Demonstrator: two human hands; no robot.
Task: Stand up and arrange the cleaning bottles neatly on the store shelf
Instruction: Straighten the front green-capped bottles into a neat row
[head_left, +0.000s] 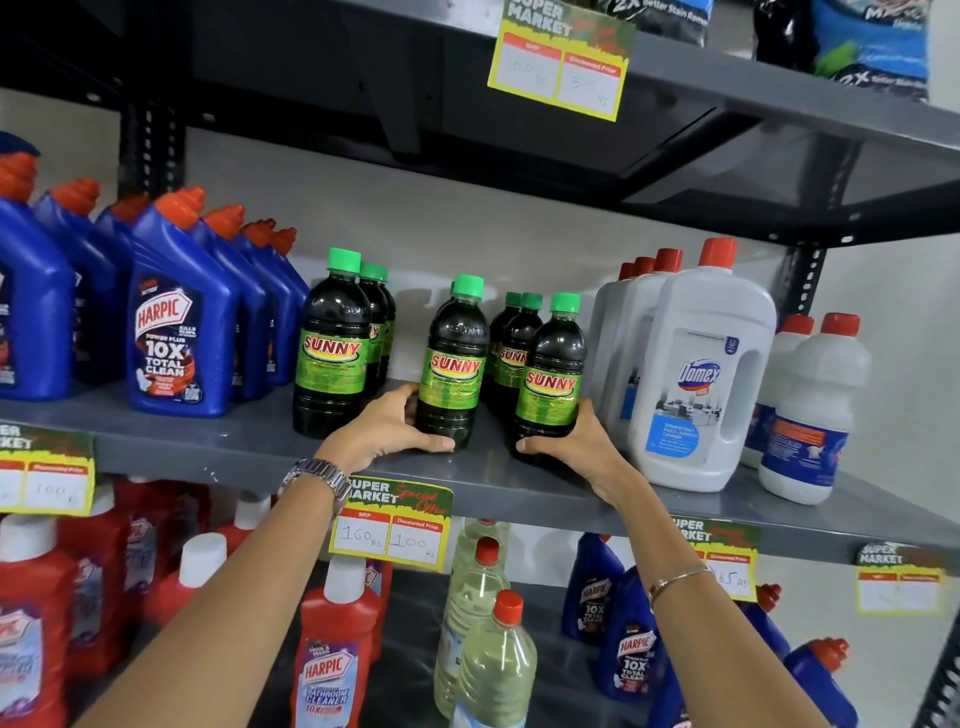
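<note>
Dark Sunny bottles with green caps stand upright in three rows on the grey middle shelf (249, 449). My left hand (387, 423) grips the base of the front bottle of the middle row (454, 364). My right hand (574, 441) wraps the base of the front bottle of the right row (553, 379). The left row's front bottle (332, 348) stands free beside my left wrist. More Sunny bottles (511, 343) stand behind the held ones.
Blue Harpic bottles (179, 317) fill the shelf's left part. White Domex jugs (701, 369) and smaller white bottles (810, 410) stand at the right. Red Harpic bottles (332, 654), clear bottles (493, 665) and blue bottles sit on the shelf below. Price tags (392, 525) hang on the shelf edges.
</note>
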